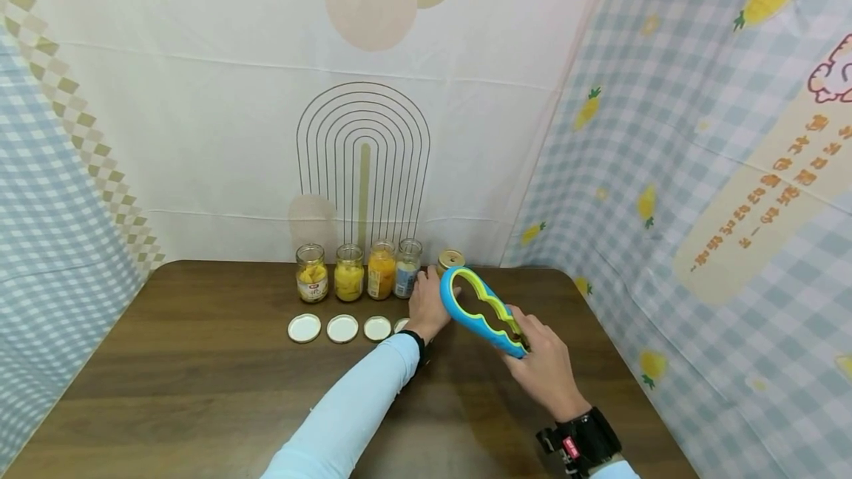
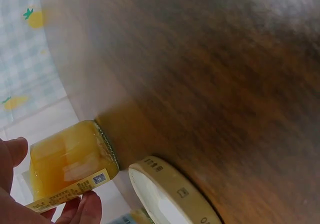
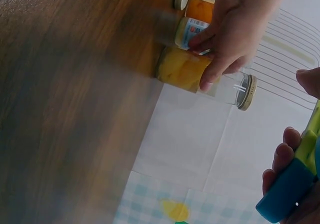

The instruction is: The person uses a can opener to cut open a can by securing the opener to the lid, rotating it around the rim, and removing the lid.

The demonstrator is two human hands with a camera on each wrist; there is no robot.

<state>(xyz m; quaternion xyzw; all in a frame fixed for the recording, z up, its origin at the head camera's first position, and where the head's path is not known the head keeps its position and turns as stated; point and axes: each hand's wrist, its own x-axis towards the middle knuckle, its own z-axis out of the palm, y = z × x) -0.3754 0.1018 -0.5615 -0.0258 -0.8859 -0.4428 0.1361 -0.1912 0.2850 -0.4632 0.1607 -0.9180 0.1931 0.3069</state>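
Observation:
My left hand grips a glass jar of yellow-orange fruit at the right end of a row of jars. In the left wrist view, thumb and fingertips lie on opposite sides of this fruit jar. A gold lid sits on it in the right wrist view. My right hand holds a blue and green jar opener by its near end, tilted in the air to the right of the jar. The opener's wavy inner edge faces its long opening.
Several lidless jars stand left of the held one, including a yellow fruit jar and an orange fruit jar. Upturned lids, such as the leftmost lid, lie before them on the brown table. A printed cloth hangs behind.

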